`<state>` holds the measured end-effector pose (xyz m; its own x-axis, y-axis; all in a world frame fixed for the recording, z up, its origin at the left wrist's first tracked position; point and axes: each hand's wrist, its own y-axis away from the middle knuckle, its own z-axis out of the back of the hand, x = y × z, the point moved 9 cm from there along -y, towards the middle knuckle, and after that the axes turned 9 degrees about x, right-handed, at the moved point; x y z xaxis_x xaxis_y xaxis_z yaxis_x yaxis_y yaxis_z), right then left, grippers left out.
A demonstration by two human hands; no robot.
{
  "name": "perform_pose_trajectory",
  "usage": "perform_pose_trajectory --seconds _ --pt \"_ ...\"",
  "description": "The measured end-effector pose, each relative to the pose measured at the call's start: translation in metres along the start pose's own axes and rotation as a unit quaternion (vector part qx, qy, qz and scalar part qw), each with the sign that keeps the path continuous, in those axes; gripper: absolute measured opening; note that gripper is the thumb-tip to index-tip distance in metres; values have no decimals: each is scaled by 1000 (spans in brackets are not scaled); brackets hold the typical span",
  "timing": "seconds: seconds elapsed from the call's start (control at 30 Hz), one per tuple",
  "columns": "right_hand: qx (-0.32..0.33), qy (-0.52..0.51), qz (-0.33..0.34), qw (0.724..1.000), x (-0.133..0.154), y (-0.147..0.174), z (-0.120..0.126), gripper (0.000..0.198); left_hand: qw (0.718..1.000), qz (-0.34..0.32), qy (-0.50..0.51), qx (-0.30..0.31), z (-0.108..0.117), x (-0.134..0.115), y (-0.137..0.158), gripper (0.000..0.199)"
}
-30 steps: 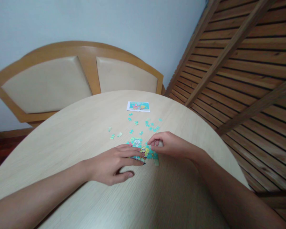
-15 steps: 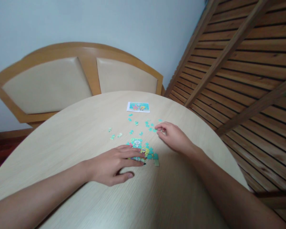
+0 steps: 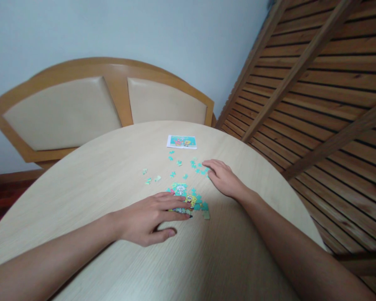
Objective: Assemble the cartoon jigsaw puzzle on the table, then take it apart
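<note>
- Joined puzzle [image 3: 192, 199] lies on table [image 3: 97, 175], well to the near side of picture card [image 3: 183, 142]; prob. light, thin & rather stiff, but joints may open, so better hold it flat by edges.
- L hand [image 3: 152, 217], also near side of card, is spread palm-down w/ fingers over puzzle; no grip seen.
- Loose pcs [image 3: 173, 174] lie betw. card & puzzle; prob. light, best pinched at rim.
- R hand [image 3: 221, 175], near-right of card, is loosely open over pcs; cannot tell if touching.
</note>
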<state>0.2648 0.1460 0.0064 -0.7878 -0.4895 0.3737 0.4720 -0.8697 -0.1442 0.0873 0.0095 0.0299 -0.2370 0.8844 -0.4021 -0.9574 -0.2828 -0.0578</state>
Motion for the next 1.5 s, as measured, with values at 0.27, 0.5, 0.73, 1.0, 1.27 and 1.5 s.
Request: perform_pose_trajectory --seconds 0.27,0.5,0.73,1.0,1.27,1.5 --pt "-7 11 14 1000 27 2 -1 30 1000 1 -4 9 -1 0 0 53" --pt "0 -7 37 999 30 3 -1 19 1000 -8 1 13 -1 -4 -2 52" --pt "43 -25 35 998 36 7 -3 14 1000 -10 -3 17 -2 -6 -1 51" --pt "39 -16 11 999 31 8 -2 18 1000 -4 -6 21 -2 -5 -2 50" --pt "53 -28 -9 998 30 8 -3 17 1000 -8 -14 18 -2 -5 -1 50" --pt "40 -20 -24 999 29 8 -2 15 999 -2 -16 28 -4 -5 -2 48"
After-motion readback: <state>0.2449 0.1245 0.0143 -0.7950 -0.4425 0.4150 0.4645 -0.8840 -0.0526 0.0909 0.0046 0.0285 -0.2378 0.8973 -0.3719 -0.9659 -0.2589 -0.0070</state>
